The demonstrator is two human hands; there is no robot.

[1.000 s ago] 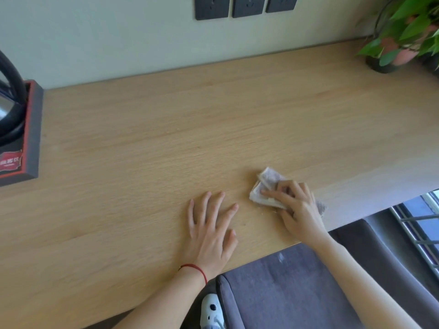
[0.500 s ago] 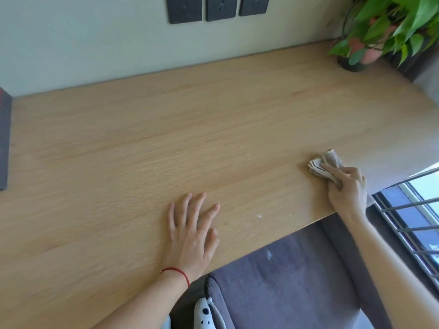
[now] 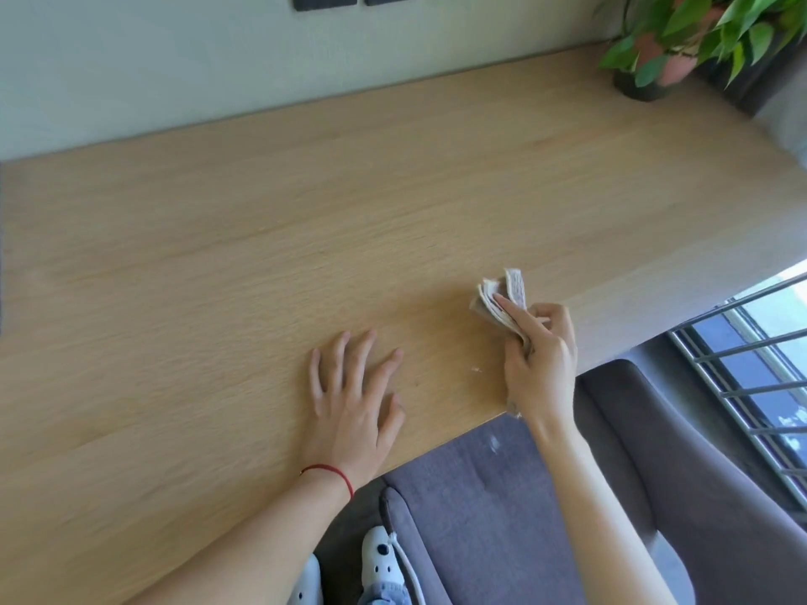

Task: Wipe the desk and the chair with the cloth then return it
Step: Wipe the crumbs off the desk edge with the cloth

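Observation:
A folded grey-white cloth [image 3: 498,299] is gripped in my right hand [image 3: 539,360], which holds it on edge near the front edge of the light wooden desk [image 3: 262,238]. The cloth's folds stick up past my fingertips. My left hand [image 3: 353,395] lies flat on the desk with its fingers spread, a red string around its wrist. A small white crumb [image 3: 476,369] lies on the wood between the two hands. The grey upholstered chair [image 3: 480,508] stands under the desk's front edge, below my right forearm.
A potted green plant [image 3: 681,41] stands at the desk's far right corner. Dark wall sockets [image 3: 325,0] sit on the pale wall behind. A barred window [image 3: 760,373] is at the right. White shoes [image 3: 382,561] show beside the chair.
My right hand swept the cloth to the right along the front edge, then came back left and tipped the cloth up on edge. The left hand stayed flat. The view shifted right.

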